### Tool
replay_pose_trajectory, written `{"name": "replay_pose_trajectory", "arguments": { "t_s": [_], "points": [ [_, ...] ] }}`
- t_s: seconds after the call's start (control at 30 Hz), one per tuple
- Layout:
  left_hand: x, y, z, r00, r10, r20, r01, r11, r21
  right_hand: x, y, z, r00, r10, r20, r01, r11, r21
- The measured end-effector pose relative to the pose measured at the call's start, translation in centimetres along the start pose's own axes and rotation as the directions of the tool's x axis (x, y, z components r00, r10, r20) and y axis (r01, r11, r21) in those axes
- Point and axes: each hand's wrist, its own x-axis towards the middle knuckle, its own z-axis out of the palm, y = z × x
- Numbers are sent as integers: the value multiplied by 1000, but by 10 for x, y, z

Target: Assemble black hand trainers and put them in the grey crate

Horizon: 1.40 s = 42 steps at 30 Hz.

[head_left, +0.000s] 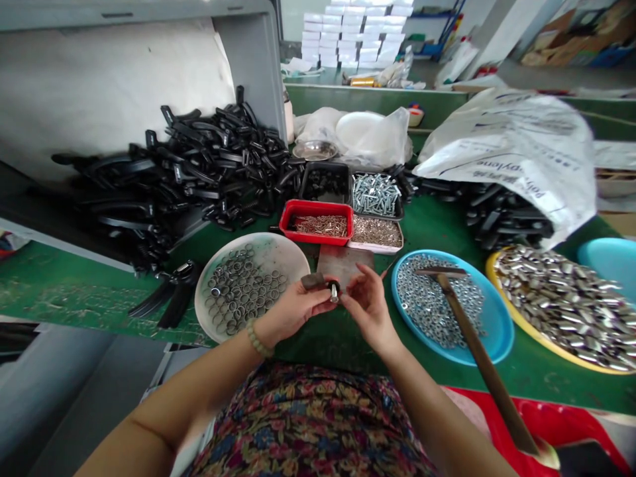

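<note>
My left hand is closed around a small dark part with a shiny metal piece at its end. A dark wrap covers one of its fingers. Close on the right, my right hand has its thumb and index finger apart, the thumb tip beside the metal piece; nothing can be made out between them. Both hands are over the front edge of a flat metal plate on the green table. A white plate of metal rings lies left of the hands, a blue tray of small nuts right.
A hammer lies across the blue tray. Behind the hands are a red box of pins and a tray of screws. Black handles fill the left bin. A yellow basin holds metal pieces at right.
</note>
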Motion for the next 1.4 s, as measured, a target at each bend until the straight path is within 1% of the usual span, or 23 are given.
{"name": "replay_pose_trajectory", "arguments": {
  "t_s": [0.07,0.13,0.17,0.23,0.3,0.37,0.47,0.6,0.7,0.83,0.9,0.97,1.03,1.1,1.13,1.17,1.2,1.23,1.27,1.3,1.33,1.37,1.4],
  "points": [
    [-6,0,-1,995,-92,27,94,991,-98,-4,4,1,983,174,58,-182,961,208],
    [-10,-1,2,991,-129,37,133,979,-153,-5,6,3,947,289,140,-321,860,398],
    [-11,-2,5,989,-140,37,145,974,-176,-5,6,4,929,332,163,-369,796,480],
    [-12,-3,8,987,-159,34,163,965,-206,-5,5,6,898,398,186,-427,692,581],
    [-13,-3,10,985,-170,31,173,961,-217,-3,3,6,870,432,235,-482,652,585],
    [-14,-3,10,984,-176,28,177,956,-233,-3,3,4,865,430,258,-498,671,550],
    [-15,-2,9,982,-188,26,188,945,-267,-4,5,2,884,399,244,-467,722,511],
    [-12,-7,7,985,-173,10,171,961,-218,-9,7,1,874,391,288,-485,721,495],
    [-10,-12,6,987,-158,20,159,967,-202,-10,7,1,870,404,281,-492,717,493],
    [-13,-8,7,969,-219,117,244,927,-285,-5,5,2,869,448,210,-484,678,554],
    [-17,-4,9,967,-222,124,250,921,-300,-2,7,2,884,445,142,-436,678,592],
    [-18,-3,11,978,-189,89,207,939,-274,0,12,2,906,416,75,-379,719,582],
    [-17,-4,12,986,-163,36,167,957,-238,0,18,2,927,374,33,-339,796,502],
    [-13,-9,11,989,-145,-26,138,974,-177,-3,20,2,941,339,-23,-309,883,353],
    [-10,-11,10,991,-119,-56,113,988,-105,-6,19,2,948,311,-61,-286,924,254],
    [-8,-14,9,994,-70,-81,70,998,6,-8,17,2,959,269,-85,-256,956,141],
    [-6,-15,7,995,4,-97,11,989,147,-11,14,3,973,215,-82,-214,976,26],
    [-5,-16,4,992,89,-94,-57,951,304,-13,11,3,986,160,-48,-163,984,-76],
    [-5,-15,0,984,166,-66,-118,882,455,-15,7,3,993,119,4,-117,982,-149],
    [-6,-12,-6,977,211,-22,-159,795,585,-16,5,4,992,109,63,-97,979,-180],
    [-7,-8,-14,974,224,27,-179,697,695,-16,3,4,986,132,103,-114,980,-163],
    [-8,-2,-24,973,221,66,-186,585,789,-16,3,3,977,178,119,-167,981,-99],
    [-10,6,-36,970,228,84,-181,450,875,-15,4,2,965,235,118,-238,971,6]
  ]
}}
